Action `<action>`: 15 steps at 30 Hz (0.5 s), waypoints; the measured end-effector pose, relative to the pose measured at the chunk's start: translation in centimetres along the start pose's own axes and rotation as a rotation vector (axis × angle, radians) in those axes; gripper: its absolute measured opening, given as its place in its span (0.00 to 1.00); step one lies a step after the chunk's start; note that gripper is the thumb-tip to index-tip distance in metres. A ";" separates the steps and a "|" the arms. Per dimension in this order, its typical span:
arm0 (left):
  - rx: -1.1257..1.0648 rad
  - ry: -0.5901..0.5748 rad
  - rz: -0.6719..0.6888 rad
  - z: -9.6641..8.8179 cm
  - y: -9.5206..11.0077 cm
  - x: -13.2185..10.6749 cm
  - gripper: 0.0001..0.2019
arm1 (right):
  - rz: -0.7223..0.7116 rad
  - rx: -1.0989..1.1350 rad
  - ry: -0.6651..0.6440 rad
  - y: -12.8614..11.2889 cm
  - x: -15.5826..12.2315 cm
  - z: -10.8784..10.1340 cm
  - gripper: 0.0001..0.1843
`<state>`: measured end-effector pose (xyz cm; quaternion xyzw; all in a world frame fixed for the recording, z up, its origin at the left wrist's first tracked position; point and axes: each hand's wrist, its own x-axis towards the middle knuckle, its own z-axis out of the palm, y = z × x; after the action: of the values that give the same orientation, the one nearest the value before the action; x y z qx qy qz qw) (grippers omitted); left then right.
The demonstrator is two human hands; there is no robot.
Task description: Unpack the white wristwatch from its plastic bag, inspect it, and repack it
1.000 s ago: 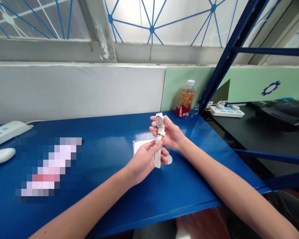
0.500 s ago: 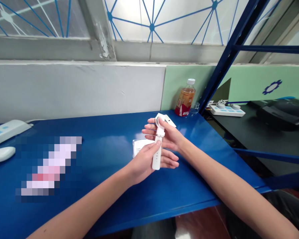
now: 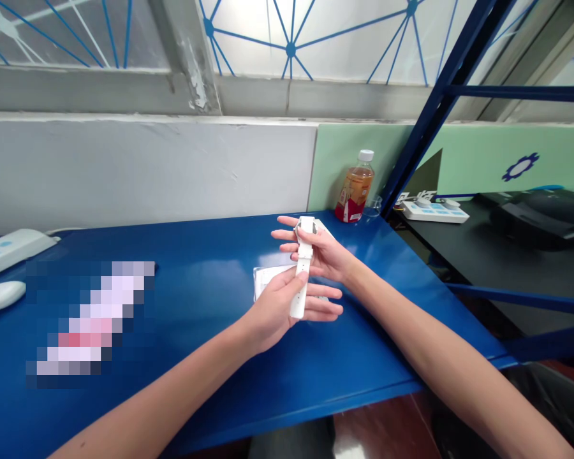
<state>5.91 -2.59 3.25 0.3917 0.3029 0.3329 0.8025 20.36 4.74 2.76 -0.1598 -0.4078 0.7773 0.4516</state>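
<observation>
A white wristwatch [image 3: 302, 268] with a long white strap stands almost upright above the blue table [image 3: 210, 331]. My left hand [image 3: 272, 312] pinches the lower strap between thumb and fingers. My right hand [image 3: 316, 268] is behind the watch with fingers stretched out to the left, the watch head resting against it near the thumb. A small white packet [image 3: 266, 279] lies on the table just behind my left hand.
An orange drink bottle [image 3: 355, 189] stands at the table's back right by a blue rack post [image 3: 425, 121]. A white power strip [image 3: 9, 248] and a white mouse [image 3: 0, 295] lie at the far left. A black table with a second power strip [image 3: 435, 211] is to the right.
The watch face was turned toward me a second ago; now it is turned away, edge on. My right hand's fingers have opened and stretched out behind the strap.
</observation>
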 end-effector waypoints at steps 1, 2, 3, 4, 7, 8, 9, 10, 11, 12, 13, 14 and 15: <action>-0.006 0.001 0.004 0.0 0.0 0.0 0.12 | 0.003 0.003 -0.004 0.0 0.0 -0.1 0.16; -0.015 0.001 0.010 0.0 0.0 0.0 0.12 | 0.010 0.008 -0.013 0.0 0.0 -0.1 0.16; -0.025 -0.002 0.015 -0.1 -0.1 0.1 0.11 | 0.021 0.013 -0.023 0.0 0.0 -0.1 0.16; -0.036 -0.010 0.018 -0.2 -0.1 0.1 0.11 | 0.035 0.018 -0.034 0.0 0.0 0.0 0.16; -0.070 -0.042 0.005 -0.4 -0.1 0.1 0.11 | 0.089 0.034 -0.070 -0.3 -0.3 0.3 0.18; -0.082 -0.051 -0.008 -0.4 -0.1 0.1 0.11 | 0.111 0.038 -0.080 -0.4 -0.4 0.5 0.19; -0.094 -0.057 -0.023 -0.5 -0.1 0.0 0.11 | 0.135 0.042 -0.089 -0.5 -0.5 0.6 0.23; -0.105 -0.062 -0.035 -0.5 -0.1 0.0 0.11 | 0.158 0.045 -0.097 -0.7 -0.6 0.7 0.27; -0.113 -0.066 -0.047 -0.5 -0.1 -0.1 0.12 | 0.178 0.049 -0.104 -0.8 -0.6 0.8 0.31; -0.118 -0.069 -0.057 -0.6 -0.1 -0.1 0.12 | 0.194 0.055 -0.113 -0.9 -0.7 0.9 0.35; -0.121 -0.071 -0.064 -0.6 -0.2 -0.1 0.12 | 0.203 0.061 -0.121 -1.0 -0.8 0.9 0.38; -0.121 -0.072 -0.070 -0.7 -0.2 -0.2 0.13 | 0.211 0.067 -0.127 -1.1 -0.8 1.0 0.40; -0.119 -0.069 -0.075 -0.8 -0.3 -0.1 0.13 | 0.216 0.070 -0.127 -1.1 -0.8 1.0 0.43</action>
<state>5.34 -2.50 2.69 0.3431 0.2691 0.3064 0.8462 20.87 3.87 4.12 -0.1373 -0.3886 0.8438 0.3438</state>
